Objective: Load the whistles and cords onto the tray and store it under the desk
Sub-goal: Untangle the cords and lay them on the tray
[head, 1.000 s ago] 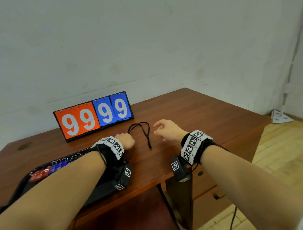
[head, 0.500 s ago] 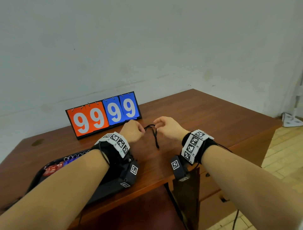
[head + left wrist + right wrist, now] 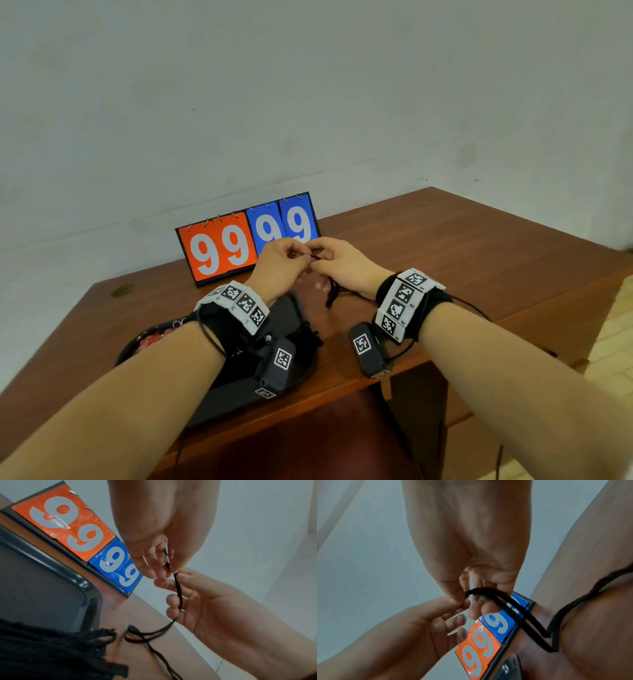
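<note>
**Both hands pinch one black cord above the worktop**

The fingers [image 3: 150, 566] of the left hand [image 3: 279, 265] are drawn together at the tips, nipping the upper end of a thin black cord [image 3: 178, 592]. Right against them, the right hand [image 3: 344, 262] has its thumb and forefinger closed on the same cord [image 3: 513, 609], while its other fingers [image 3: 172, 599] curl loosely with the strand running down across them. The two hands meet knuckle to knuckle, raised off the wood, just in front of the flip scoreboard [image 3: 248, 238] that stands near the back edge of the worktop [image 3: 479, 260] and shows 99 on orange and 99 on blue.

From the pinch the cord [image 3: 330, 296] hangs down doubled and trails onto the wood below the right hand, where a loop of it lies beside the tray's corner.

The dark tray [image 3: 291, 310] sits toward the front left edge, under the left forearm. In it lies a heap of black cords [image 3: 51, 649] at the near right, and red whistles [image 3: 150, 341] show at its left end, mostly hidden by the arm. Banded markers wrap both wrists.
</note>
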The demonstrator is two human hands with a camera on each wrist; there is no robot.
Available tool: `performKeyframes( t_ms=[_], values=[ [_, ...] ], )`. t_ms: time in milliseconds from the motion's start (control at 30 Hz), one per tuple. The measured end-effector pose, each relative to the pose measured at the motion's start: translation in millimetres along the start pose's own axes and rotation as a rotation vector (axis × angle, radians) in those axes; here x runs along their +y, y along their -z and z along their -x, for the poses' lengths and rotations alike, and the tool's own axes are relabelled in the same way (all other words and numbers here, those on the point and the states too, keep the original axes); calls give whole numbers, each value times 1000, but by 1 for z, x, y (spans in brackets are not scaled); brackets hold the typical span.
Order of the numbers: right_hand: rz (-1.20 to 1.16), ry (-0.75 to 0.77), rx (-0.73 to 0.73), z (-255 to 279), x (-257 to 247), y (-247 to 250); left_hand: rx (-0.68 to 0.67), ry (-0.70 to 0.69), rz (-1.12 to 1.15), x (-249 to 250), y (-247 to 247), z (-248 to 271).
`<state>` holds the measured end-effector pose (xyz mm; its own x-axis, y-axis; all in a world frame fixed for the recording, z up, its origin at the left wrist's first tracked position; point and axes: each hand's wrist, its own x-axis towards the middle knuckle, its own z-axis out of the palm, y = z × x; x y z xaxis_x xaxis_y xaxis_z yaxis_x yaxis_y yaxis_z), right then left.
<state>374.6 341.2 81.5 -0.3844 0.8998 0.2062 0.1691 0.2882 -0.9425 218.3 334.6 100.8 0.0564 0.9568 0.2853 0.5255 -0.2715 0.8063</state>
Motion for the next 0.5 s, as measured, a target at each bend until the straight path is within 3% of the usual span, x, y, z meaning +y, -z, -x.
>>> performKeyframes(
  t_ms=[233, 500],
  values=[
    [112, -42, 138, 9, -4, 1, 98, -10, -19, -1, 25, 9],
    [217, 0, 166, 33, -45, 0, 215, -13, 21, 8, 67, 31]
  ],
)
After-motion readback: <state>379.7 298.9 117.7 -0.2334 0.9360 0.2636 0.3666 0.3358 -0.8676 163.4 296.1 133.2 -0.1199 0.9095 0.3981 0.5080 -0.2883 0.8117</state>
